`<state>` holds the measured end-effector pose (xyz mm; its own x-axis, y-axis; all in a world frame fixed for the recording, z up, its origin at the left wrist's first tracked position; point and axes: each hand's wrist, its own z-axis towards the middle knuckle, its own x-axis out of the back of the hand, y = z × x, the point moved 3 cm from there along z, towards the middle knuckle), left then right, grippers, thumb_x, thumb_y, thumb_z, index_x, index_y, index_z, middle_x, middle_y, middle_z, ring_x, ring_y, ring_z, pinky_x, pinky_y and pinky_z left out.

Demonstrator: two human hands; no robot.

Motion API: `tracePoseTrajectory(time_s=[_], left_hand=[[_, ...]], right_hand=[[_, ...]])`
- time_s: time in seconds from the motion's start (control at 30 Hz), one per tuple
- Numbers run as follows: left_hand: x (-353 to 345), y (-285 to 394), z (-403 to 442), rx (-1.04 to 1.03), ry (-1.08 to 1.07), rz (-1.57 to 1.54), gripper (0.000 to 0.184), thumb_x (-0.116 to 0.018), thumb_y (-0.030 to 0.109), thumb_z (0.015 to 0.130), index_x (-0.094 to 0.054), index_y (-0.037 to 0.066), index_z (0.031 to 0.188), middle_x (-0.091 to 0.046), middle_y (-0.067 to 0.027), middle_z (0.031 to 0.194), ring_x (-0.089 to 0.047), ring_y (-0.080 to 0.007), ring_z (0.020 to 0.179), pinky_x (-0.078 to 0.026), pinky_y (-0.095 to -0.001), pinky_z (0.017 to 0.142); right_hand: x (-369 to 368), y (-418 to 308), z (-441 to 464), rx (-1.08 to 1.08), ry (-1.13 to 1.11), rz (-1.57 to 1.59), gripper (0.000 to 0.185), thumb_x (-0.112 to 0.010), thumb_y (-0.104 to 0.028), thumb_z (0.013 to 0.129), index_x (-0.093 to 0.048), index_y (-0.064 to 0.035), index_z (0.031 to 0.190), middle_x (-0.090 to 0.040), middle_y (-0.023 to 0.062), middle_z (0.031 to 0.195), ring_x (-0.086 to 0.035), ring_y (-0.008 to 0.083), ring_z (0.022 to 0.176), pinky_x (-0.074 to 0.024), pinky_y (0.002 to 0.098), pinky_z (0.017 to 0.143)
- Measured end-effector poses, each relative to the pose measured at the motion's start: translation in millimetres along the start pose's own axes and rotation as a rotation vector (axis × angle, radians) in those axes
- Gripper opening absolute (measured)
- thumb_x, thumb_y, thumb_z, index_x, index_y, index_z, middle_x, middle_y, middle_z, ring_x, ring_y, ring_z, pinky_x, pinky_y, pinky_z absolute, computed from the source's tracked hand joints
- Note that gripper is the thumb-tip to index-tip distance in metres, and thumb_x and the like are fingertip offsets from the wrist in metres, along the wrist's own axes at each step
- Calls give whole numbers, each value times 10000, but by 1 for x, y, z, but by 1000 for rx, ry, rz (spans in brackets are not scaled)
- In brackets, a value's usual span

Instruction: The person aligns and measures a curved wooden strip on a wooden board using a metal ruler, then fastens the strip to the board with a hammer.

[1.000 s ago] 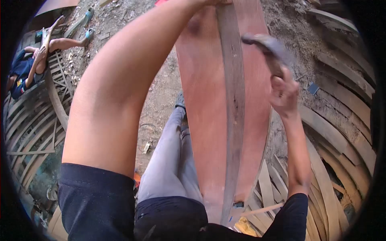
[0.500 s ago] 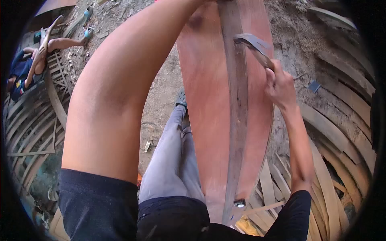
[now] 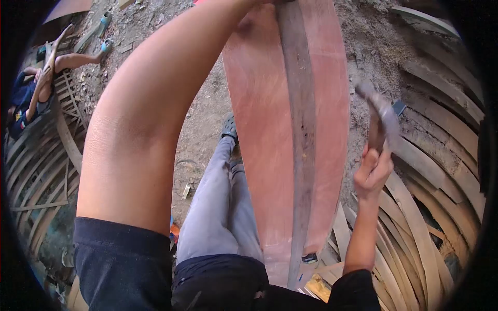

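My right hand (image 3: 372, 173) is closed around the wooden handle of a hammer (image 3: 377, 129), raised to the right of the board. Motion smears its curved metal head. A long reddish wooden panel (image 3: 264, 129) runs away from my body, with a darker brown strip (image 3: 302, 124) along its length. My left arm (image 3: 140, 114) stretches across to the panel's far end. The left hand is cut off at the top edge, and its fingers are hidden.
Curved wooden ribs (image 3: 436, 181) line the right side, and more ribs (image 3: 41, 171) stand on the left. Another person (image 3: 39, 93) sits at the far left. A small blue object (image 3: 398, 107) lies to the right. A dark shoe (image 3: 230, 128) shows beside the panel.
The hammer has swung up and away to the right from above the dark strip, and my right hand has moved right and nearer to me. My left arm has barely moved.
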<state>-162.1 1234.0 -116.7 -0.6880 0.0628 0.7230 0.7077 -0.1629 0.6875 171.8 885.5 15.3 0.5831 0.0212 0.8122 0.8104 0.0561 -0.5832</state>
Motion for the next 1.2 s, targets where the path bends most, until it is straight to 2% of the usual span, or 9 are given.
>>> tracePoseTrajectory(time_s=[0.07,0.4,0.5,0.6,0.67,0.73,0.8,0.9,1.2], left_hand=[[10,7,-6,-4,-32,-34,840,-1002,383,718,-595,26,1362,-703,-200,1186,-669,-351,1067,-573,-486,946],[22,16,-20,-46,-30,-94,735,-944,483,801,-641,24,1290,-724,-207,1069,-683,-352,964,-566,-500,884],[36,24,-27,-19,-54,193,819,-869,614,838,-626,21,1349,-740,-227,1139,-703,-393,1053,-567,-509,912],[83,51,-79,26,18,-2,987,-779,760,832,-586,26,1464,-683,-299,1336,-664,-455,1232,-559,-529,1008],[101,40,-127,-186,87,233,657,-652,568,1049,-614,-31,1318,-727,-249,1066,-730,-377,1018,-558,-480,883],[111,27,-177,-269,127,204,584,-708,577,999,-684,10,1137,-731,-181,892,-716,-307,749,-548,-448,654],[115,11,-225,-220,-38,256,503,-599,526,1081,-685,33,1131,-732,-166,867,-719,-292,712,-548,-437,623],[116,11,-276,-97,-176,302,487,-656,548,1046,-695,68,1114,-744,-145,849,-746,-302,720,-561,-442,624],[100,14,-282,-69,-321,304,448,-728,509,1004,-692,64,976,-658,-151,690,-711,-345,663,-529,-458,619]], right_hand=[[3,9,-34,29,17,-93,471,-494,-363,1146,-588,65,1318,-681,275,1002,-684,476,790,-545,501,687],[-19,61,-105,16,-57,-216,402,-744,-238,975,-610,0,1271,-654,251,1220,-645,478,1070,-524,537,938],[-20,68,-109,-37,-98,-143,411,-744,-245,975,-605,-6,1279,-636,260,1272,-632,483,1132,-516,538,979],[-17,65,-109,-66,-159,-154,457,-757,-250,979,-596,5,1323,-642,261,1297,-620,479,1227,-499,525,1056],[-19,53,-104,-92,-167,-167,499,-702,-327,1015,-585,18,1356,-632,271,1322,-595,484,1263,-476,535,1083],[-25,43,-104,-107,-134,-208,545,-626,-393,1056,-573,31,1395,-625,276,1352,-573,491,1299,-449,552,1112],[-35,40,-108,-110,-64,-281,597,-531,-450,1103,-558,44,1438,-621,275,1385,-556,499,1335,-417,574,1143],[-52,31,-115,-115,82,-386,630,-386,-468,1147,-547,48,1471,-599,264,1455,-502,507,1411,-351,614,1192],[-83,26,-118,-248,288,-473,544,-359,-360,1154,-553,17,1494,-583,198,1536,-437,477,1503,-284,597,1247]])
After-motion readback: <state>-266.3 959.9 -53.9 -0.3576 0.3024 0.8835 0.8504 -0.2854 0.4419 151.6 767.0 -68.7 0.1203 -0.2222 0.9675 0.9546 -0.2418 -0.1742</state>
